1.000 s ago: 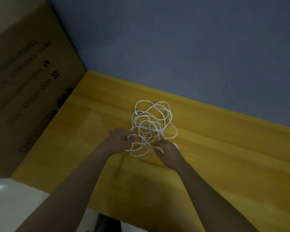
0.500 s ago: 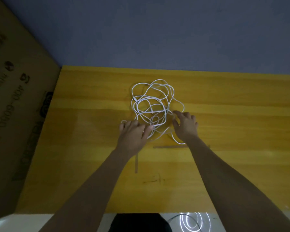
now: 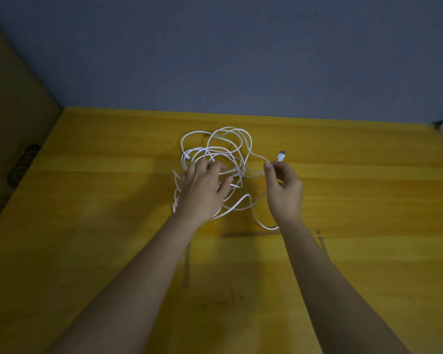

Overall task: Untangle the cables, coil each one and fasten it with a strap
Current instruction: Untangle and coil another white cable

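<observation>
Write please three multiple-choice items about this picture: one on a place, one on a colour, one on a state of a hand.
1. Where does the tangle of cables lie?
A. on the yellow table
B. inside a box
C. on the floor

2. What colour are the cables?
A. black
B. white
C. red

3. What does the right hand do?
A. rests flat on the table
B. hangs idle beside the table
C. pinches a cable just below its plug

Answers:
1. A: the loops are spread on the yellow wooden top.
2. B: every strand shows white against the wood.
3. C: the fingertips close on the strand and the plug stands up above them, while the left hand rests with spread fingers on the tangle.
</observation>
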`<control>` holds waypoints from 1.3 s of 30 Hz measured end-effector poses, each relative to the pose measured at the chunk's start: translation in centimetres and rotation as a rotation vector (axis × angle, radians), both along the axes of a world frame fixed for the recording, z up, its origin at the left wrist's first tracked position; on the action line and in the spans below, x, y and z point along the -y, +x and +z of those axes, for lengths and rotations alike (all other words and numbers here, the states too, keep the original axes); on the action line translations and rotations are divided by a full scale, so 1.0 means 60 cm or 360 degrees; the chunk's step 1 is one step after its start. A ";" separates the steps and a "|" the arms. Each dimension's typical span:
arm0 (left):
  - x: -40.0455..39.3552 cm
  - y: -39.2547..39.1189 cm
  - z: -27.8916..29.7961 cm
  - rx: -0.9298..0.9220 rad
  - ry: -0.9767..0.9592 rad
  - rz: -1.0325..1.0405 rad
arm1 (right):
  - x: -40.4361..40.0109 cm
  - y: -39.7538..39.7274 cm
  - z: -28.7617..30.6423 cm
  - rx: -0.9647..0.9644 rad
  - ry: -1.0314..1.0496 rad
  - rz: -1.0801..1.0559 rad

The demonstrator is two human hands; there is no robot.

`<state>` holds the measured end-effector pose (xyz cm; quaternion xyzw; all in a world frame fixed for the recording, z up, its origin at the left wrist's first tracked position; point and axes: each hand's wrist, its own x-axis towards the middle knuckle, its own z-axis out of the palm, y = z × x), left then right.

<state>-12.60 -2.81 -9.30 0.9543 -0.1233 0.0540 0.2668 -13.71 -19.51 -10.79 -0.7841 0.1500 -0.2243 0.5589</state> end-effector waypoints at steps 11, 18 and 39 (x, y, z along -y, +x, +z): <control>0.022 -0.037 -0.005 0.0178 -0.0401 -0.0345 | -0.020 -0.058 -0.011 0.0609 0.0076 0.0385; -0.005 -0.169 0.112 0.0776 0.0192 -0.0258 | -0.053 -0.191 0.108 0.0647 -0.0440 0.0549; -0.109 -0.267 0.164 0.0680 -0.0737 0.0051 | -0.013 -0.205 0.056 0.0192 0.0196 -0.0013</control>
